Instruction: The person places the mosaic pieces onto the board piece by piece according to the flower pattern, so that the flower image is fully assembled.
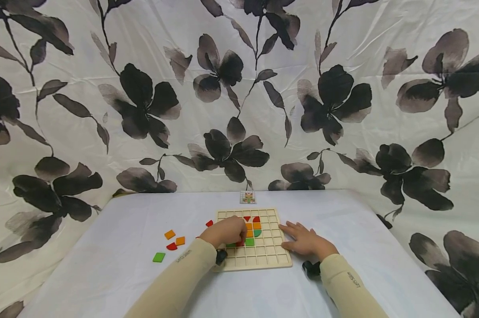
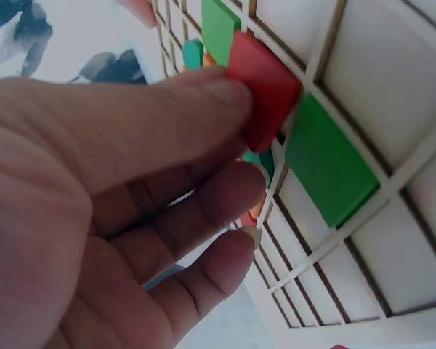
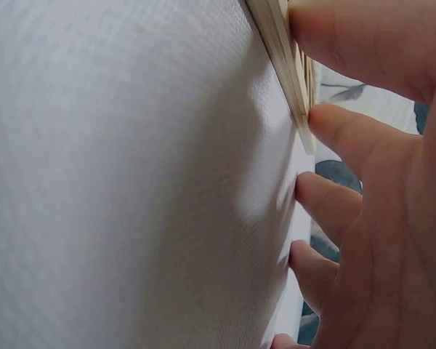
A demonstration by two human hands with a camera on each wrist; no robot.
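Observation:
A pale wooden grid board (image 1: 269, 251) lies on the table, with red, orange and green tiles in some middle cells. Over its left half, my left hand (image 1: 229, 230) pinches a red tile (image 2: 265, 91) between thumb and fingers. That tile is tilted at a cell between two green tiles, one nearer (image 2: 327, 163) and one farther (image 2: 221, 29); whether it is seated I cannot tell. My right hand (image 1: 304, 240) spreads its fingers at the board's right side, thumb and a finger touching the wooden edge (image 3: 280, 58). The left hand hides some cells in the head view.
Left of the board lie loose tiles: orange squares (image 1: 169, 234), a green square (image 1: 158, 257) and a red rounded piece (image 1: 171, 246). Another red piece (image 1: 209, 223) is near the board's upper left. A small pattern card (image 1: 247, 197) lies behind the board, before a floral cloth (image 1: 231, 152).

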